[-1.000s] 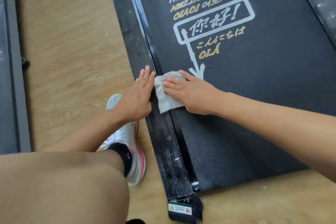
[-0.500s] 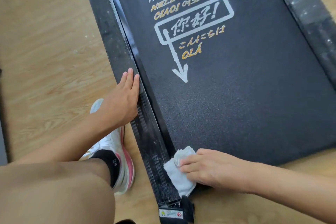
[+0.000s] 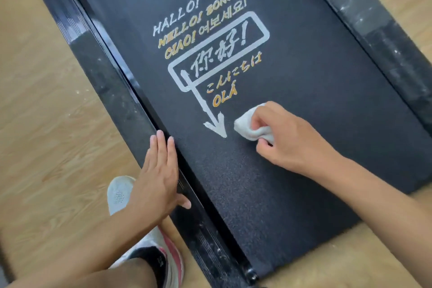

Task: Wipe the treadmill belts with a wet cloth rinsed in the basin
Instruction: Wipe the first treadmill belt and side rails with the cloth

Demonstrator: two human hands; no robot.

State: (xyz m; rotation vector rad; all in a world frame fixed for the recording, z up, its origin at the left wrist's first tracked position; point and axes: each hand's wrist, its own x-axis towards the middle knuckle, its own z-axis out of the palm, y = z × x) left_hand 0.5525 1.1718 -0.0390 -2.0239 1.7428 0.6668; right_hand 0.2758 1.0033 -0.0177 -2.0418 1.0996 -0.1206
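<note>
Treadmill belt, printed greetings, wooden floor

Both forearms bare, reaching forward from the lower edge. The left grip lies palm down on the rail, fingers straight and together, thumb spread. The right grip is curled, fingers and thumb pinching the cloth.

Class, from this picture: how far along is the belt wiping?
Done: no wiped patch shows clearly. In hand: the right hand grips the cloth on the belt beside the arrow; the left hand rests on the near rail. Left: the far rail looks dusty.
</note>
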